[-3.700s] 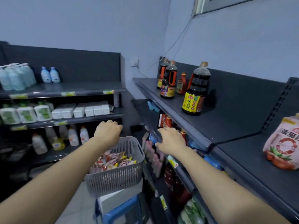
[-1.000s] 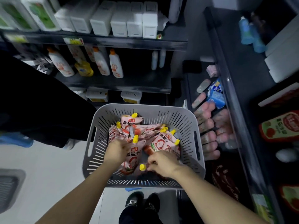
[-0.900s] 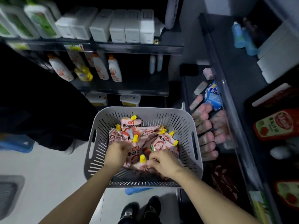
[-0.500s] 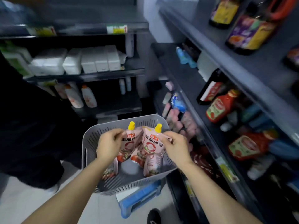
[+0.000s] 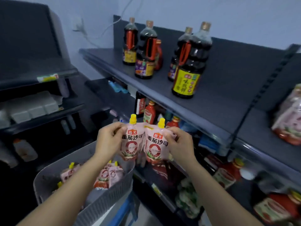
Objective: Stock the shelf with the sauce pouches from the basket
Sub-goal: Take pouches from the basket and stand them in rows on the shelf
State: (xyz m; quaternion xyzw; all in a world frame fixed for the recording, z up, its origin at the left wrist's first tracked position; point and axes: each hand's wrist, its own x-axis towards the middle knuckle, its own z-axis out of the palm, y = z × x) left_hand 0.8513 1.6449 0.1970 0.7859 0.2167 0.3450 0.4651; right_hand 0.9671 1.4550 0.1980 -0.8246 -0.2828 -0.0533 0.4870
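Observation:
My left hand (image 5: 108,139) pinches the upper edge of a pink tomato sauce pouch (image 5: 131,145) with a yellow cap. Beside it, my right hand (image 5: 180,143) pinches a second, matching pouch (image 5: 155,146). Both pouches hang upright side by side, raised above the grey basket (image 5: 104,204) and in front of the dark shelf (image 5: 216,101). Several more pouches (image 5: 108,176) lie in the basket at lower left. A large pink pouch (image 5: 291,118) stands on the shelf at the far right.
Several dark soy sauce bottles (image 5: 189,62) stand on the top shelf, with bare shelf between them and the large pouch. Red ketchup bottles (image 5: 149,111) fill the shelf below. The basket rests on a blue stool (image 5: 128,209). Another shelving unit (image 5: 32,101) stands to the left.
Both hands lifted a pouch each out of the basket, higher than half a second ago. The view has swung up from the basket towards the top shelf.

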